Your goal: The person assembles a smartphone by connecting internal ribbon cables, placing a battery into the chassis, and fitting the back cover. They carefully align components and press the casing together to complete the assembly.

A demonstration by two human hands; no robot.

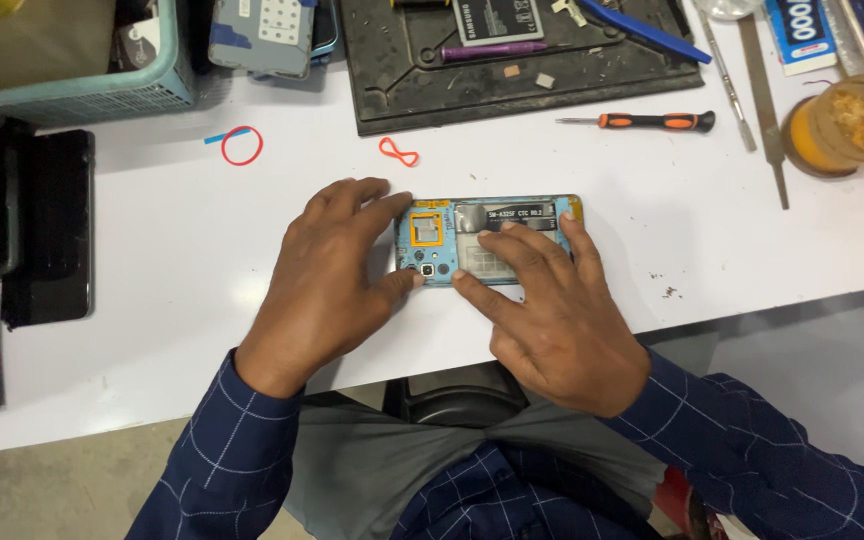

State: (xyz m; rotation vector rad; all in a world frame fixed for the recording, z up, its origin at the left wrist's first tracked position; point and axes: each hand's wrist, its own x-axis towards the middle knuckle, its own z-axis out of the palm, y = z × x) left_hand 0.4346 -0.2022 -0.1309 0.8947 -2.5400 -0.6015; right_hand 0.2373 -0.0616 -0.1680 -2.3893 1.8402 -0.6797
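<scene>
Both hands rest on the opened phone, back cover already off: left hand pinches its nine-o'clock end, right hand presses flat, perhaps seating something; reassembly remains.

The lower right part of the opened phone is covered by the fingers of the right hand; its left end is masked by the left hand. The basket, black mat and round container are cut off by the frame edges. Small parts on the mat cannot be identified.
</scene>
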